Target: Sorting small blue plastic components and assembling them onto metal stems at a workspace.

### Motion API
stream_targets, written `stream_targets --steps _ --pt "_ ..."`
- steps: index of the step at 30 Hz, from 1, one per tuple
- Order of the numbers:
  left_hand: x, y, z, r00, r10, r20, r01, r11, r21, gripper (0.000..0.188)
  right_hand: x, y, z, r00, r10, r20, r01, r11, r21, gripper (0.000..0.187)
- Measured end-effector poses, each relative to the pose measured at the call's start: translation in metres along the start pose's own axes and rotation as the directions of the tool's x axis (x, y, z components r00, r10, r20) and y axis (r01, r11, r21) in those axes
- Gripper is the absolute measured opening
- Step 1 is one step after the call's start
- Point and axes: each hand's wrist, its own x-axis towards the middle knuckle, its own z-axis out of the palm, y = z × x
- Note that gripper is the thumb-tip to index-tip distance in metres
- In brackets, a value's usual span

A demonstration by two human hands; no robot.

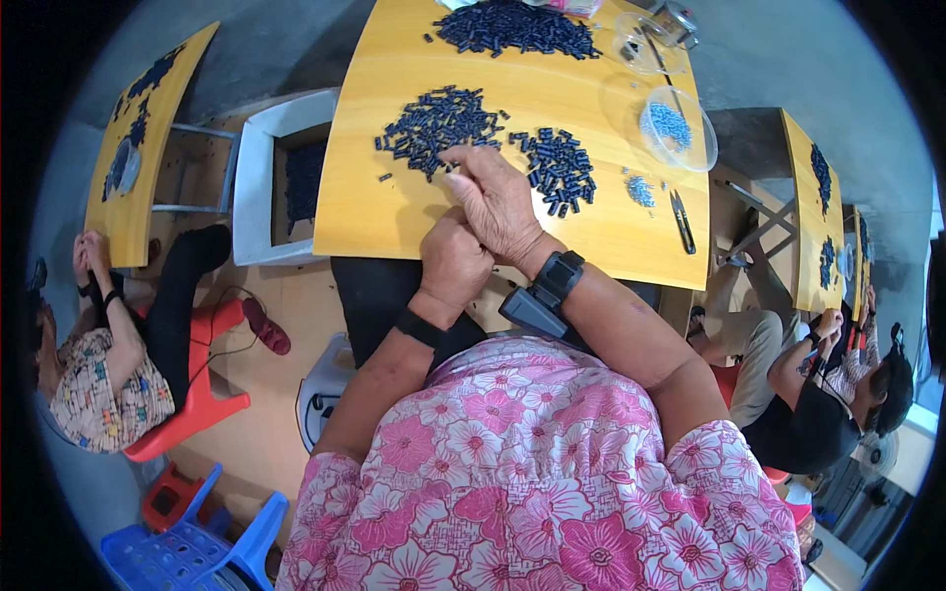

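My left hand (454, 258) is closed in a fist at the table's near edge, against the heel of my right hand. What it holds, if anything, is hidden. My right hand (501, 205) reaches just beyond it, thumb and forefinger bent close together at a pile of small black tube-like pieces (439, 123). Whatever sits between those fingertips is too small to make out. Right of that hand lies a second, smaller pile of black pieces (559, 169). Both piles rest on the yellow table (611, 241).
A clear bowl (708, 148) holds tiny blue pieces; a little heap of similar bits (641, 190) and black-handled snips (682, 222) lie nearby. Farther back are a large black pile (512, 28) and a metal tin (675, 25). A white bin (258, 187) stands left. People sit at both sides.
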Motion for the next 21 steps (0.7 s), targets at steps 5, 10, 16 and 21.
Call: stream_targets --steps 5,10,16,21 --pt "0.0 0.0009 0.0001 0.995 -0.081 0.063 0.085 0.994 -0.064 0.023 0.0001 0.0053 -0.0012 0.997 0.007 0.075 -0.013 0.997 0.081 0.029" --pt "0.0003 -0.0014 0.0023 0.997 -0.075 0.029 0.075 0.997 0.004 0.031 0.0009 0.006 -0.0008 0.996 0.0 0.088 -0.011 0.992 0.126 0.033" --pt "-0.0009 -0.0055 0.0043 1.0 0.017 0.001 -0.017 1.0 0.023 0.034 0.0003 0.0083 -0.0015 0.99 0.014 0.139 -0.03 0.993 0.112 0.034" --pt "-0.0032 -0.0078 0.0045 1.0 -0.004 0.006 0.004 1.0 0.007 0.034 0.0004 0.0095 0.0002 0.992 -0.04 0.116 0.03 0.995 0.093 0.036"
